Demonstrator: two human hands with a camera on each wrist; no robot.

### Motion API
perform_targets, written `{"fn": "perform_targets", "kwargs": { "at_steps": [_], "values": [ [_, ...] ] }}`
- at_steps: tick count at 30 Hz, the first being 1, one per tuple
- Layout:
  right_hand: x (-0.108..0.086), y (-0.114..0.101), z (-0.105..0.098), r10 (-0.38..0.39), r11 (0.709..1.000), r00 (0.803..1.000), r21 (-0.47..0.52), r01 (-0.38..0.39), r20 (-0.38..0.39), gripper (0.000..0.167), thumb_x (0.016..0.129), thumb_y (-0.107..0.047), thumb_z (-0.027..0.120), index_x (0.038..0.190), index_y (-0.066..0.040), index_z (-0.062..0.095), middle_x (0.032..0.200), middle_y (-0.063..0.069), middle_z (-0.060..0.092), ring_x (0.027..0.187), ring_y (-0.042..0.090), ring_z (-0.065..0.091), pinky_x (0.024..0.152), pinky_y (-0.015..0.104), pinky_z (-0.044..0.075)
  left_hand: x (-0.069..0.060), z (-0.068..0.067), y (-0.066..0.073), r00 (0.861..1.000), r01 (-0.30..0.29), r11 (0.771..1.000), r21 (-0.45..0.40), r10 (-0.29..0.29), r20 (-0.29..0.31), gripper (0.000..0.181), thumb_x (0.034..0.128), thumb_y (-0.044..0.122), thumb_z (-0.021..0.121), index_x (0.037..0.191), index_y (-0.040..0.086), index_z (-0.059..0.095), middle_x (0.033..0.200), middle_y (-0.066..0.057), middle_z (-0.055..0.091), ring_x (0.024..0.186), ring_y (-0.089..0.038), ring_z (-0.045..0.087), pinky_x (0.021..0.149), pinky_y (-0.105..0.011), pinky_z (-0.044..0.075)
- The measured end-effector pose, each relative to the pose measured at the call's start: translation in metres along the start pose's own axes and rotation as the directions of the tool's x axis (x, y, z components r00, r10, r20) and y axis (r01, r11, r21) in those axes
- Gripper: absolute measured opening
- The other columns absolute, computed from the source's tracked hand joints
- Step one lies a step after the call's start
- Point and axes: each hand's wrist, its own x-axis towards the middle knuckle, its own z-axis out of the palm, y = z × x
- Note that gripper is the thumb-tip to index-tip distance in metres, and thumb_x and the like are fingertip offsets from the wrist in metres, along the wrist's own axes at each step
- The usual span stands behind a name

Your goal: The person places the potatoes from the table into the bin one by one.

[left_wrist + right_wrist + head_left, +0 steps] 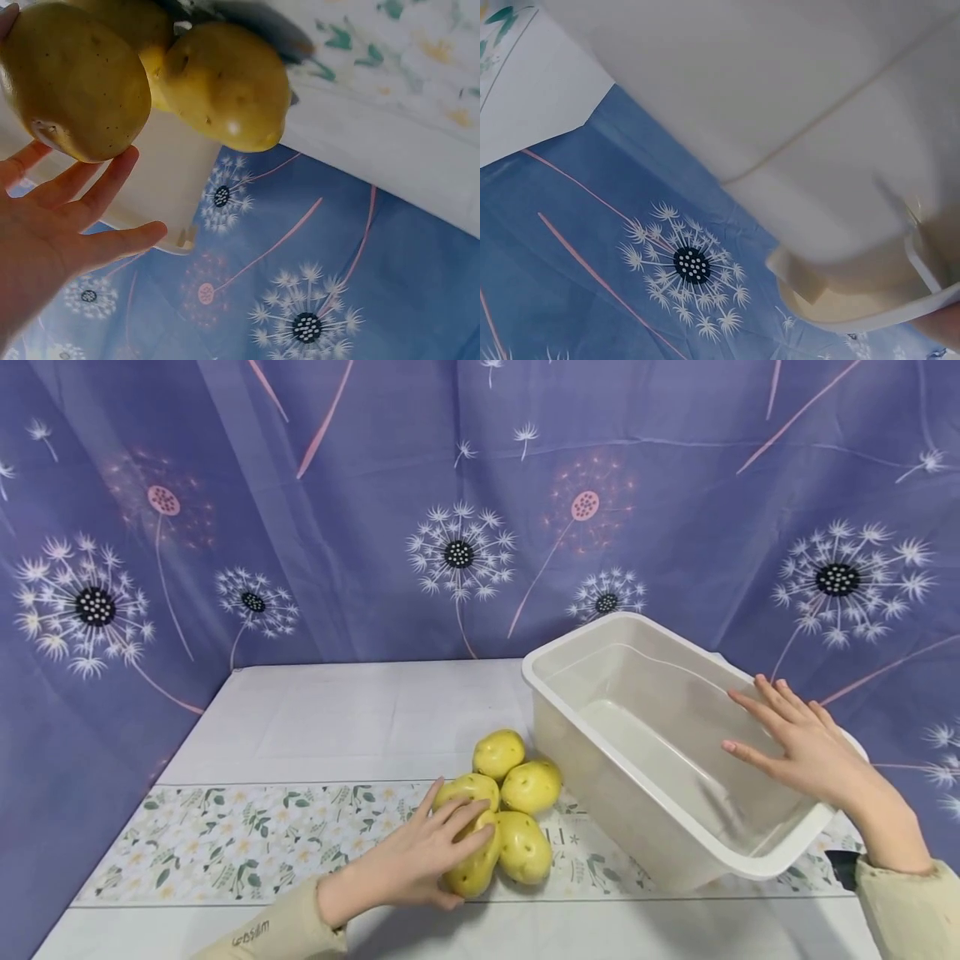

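Several yellow potatoes (pixel 532 787) lie bunched together against the left side of a white plastic tub (pixel 637 810). Over the nearest potato (pixel 471 870) reaches my left hand (pixel 420 852), its fingers spread and partly covering the bunch. In the left wrist view those fingers (pixel 112 187) are extended beside a large potato (pixel 79 82), with fingertips at its edge. My right hand (pixel 810 756) is spread over the tub's right rim and holds nothing. Whether it touches the rim cannot be told. Only a sliver of it shows in the right wrist view, beside the tub wall (pixel 802 97).
The tub stands at an angle on the right of a white table (pixel 330 710), its inside showing bare. A floral strip (pixel 277 835) runs across the tabletop. Behind the table hangs a blue curtain (pixel 360 568) with dandelion prints.
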Motion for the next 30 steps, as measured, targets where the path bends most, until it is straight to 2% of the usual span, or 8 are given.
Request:
{"fn": "perform_targets", "kwargs": {
  "at_steps": [10, 14, 17, 22, 30],
  "values": [
    [0.001, 0.000, 0.001, -0.010, 1.000, 1.000, -0.003, 0.010, -0.012, 0.069, 0.083, -0.036, 0.058, 0.141, -0.015, 0.027, 0.150, 0.013, 0.002, 0.138, 0.027, -0.009, 0.106, 0.057, -0.010, 0.020, -0.022, -0.004, 0.993, -0.045, 0.988, 0.147, 0.061, -0.106, 0.088, 0.0559, 0.063, 0.068, 0.126, 0.017, 0.042, 0.132, -0.011, 0.042, 0.115, -0.026, 0.046, 0.100, -0.059, 0.027],
    [0.000, 0.001, 0.001, -0.008, 1.000, 1.000, -0.001, 0.008, -0.020, 0.069, 0.083, -0.036, 0.059, 0.140, -0.015, 0.028, 0.150, 0.013, 0.002, 0.138, 0.027, -0.009, 0.106, 0.057, -0.010, 0.031, -0.036, -0.006, 0.991, -0.057, 0.981, 0.185, 0.078, -0.110, 0.089, 0.0576, 0.064, 0.065, 0.128, 0.016, 0.040, 0.134, -0.011, 0.040, 0.117, -0.026, 0.045, 0.102, -0.058, 0.025],
    [0.001, 0.001, 0.002, -0.007, 1.000, 1.000, 0.002, 0.007, -0.024, 0.068, 0.083, -0.036, 0.059, 0.140, -0.014, 0.028, 0.150, 0.013, 0.002, 0.138, 0.028, -0.008, 0.106, 0.057, -0.010, 0.040, -0.046, -0.010, 0.990, -0.062, 0.984, 0.164, 0.081, -0.112, 0.088, 0.0592, 0.062, 0.066, 0.130, 0.016, 0.039, 0.136, -0.012, 0.039, 0.119, -0.026, 0.043, 0.102, -0.057, 0.025],
    [0.001, 0.002, 0.002, -0.007, 1.000, 1.000, -0.003, 0.007, -0.029, 0.068, 0.083, -0.036, 0.059, 0.140, -0.013, 0.029, 0.150, 0.015, 0.003, 0.138, 0.029, -0.007, 0.106, 0.057, -0.009, 0.055, -0.058, -0.019, 0.987, -0.053, 0.996, 0.073, 0.063, -0.151, 0.085, 0.0615, 0.056, 0.068, 0.130, 0.014, 0.041, 0.136, -0.013, 0.039, 0.122, -0.026, 0.040, 0.103, -0.056, 0.026],
    [0.002, 0.003, 0.002, -0.011, 1.000, 0.999, -0.001, 0.011, -0.035, 0.068, 0.082, -0.036, 0.059, 0.139, -0.013, 0.030, 0.150, 0.016, 0.005, 0.138, 0.029, -0.006, 0.106, 0.057, -0.009, 0.086, -0.074, -0.030, 0.979, -0.033, 0.999, -0.014, 0.030, -0.204, 0.084, 0.0618, 0.055, 0.068, 0.130, 0.014, 0.040, 0.135, -0.011, 0.041, 0.119, -0.025, 0.041, 0.101, -0.051, 0.031]
  ]
}}
